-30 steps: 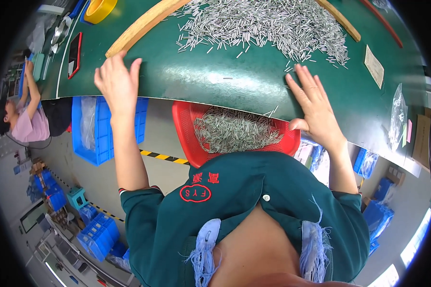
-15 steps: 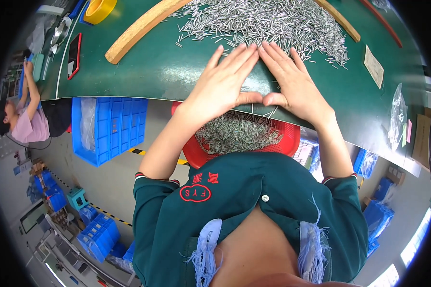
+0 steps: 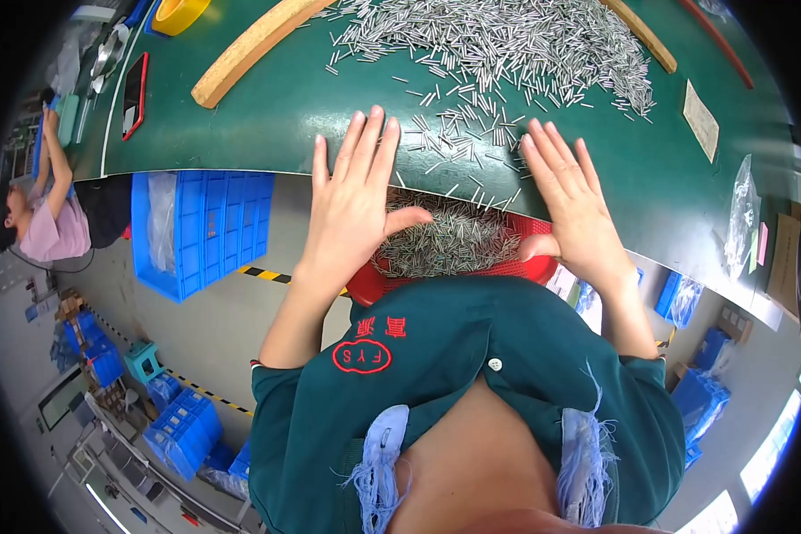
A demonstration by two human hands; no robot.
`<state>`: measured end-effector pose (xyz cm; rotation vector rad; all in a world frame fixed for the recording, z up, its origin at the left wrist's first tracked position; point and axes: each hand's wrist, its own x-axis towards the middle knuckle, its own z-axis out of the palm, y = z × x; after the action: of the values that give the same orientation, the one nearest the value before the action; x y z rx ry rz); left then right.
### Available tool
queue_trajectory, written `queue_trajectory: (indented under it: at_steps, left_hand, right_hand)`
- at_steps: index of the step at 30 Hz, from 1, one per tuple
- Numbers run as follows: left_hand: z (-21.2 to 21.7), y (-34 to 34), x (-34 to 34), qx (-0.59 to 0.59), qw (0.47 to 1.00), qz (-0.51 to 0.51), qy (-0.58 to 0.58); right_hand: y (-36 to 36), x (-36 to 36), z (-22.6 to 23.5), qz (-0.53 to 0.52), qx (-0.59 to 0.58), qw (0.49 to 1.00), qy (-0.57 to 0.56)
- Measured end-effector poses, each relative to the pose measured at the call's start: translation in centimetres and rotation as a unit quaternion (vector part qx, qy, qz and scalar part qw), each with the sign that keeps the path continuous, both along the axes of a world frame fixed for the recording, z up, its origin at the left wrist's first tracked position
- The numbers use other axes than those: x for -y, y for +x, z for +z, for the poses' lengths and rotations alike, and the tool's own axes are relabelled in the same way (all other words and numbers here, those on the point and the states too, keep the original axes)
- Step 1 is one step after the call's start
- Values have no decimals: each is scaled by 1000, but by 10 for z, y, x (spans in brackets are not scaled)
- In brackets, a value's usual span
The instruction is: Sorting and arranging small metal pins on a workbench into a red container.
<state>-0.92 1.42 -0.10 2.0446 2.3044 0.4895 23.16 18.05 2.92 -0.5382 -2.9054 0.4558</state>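
A big heap of short metal pins (image 3: 498, 40) lies on the green table mat (image 3: 276, 116). A thinner trail of pins (image 3: 458, 138) runs to the mat's near edge between my hands. My left hand (image 3: 351, 200) lies flat, fingers apart, at the mat's edge left of the trail. On the other side my right hand (image 3: 570, 200) is flat and open too. Neither hand holds anything. Under the table edge, on my lap, a red tray (image 3: 374, 285) holds a pile of the same pins (image 3: 449, 245).
Two wooden strips (image 3: 249, 49) (image 3: 645, 36) flank the heap. A yellow tape roll (image 3: 180, 12), a phone (image 3: 133, 93), a paper slip (image 3: 700, 120) and a plastic bag (image 3: 740, 214) lie on the mat. Blue crates (image 3: 200, 227) stand below; another person (image 3: 49, 218) sits at left.
My hands went from wide apart to together on the heap, then drew back to the mat's edge and parted, dragging a trail of pins toward the red tray.
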Motion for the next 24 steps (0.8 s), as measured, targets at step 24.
queue_trajectory:
  at_steps: [24]
  left_hand:
    - [19, 14, -8, 7, 997, -77, 6]
  right_hand:
    - [1, 3, -1, 32, 15, 999, -2]
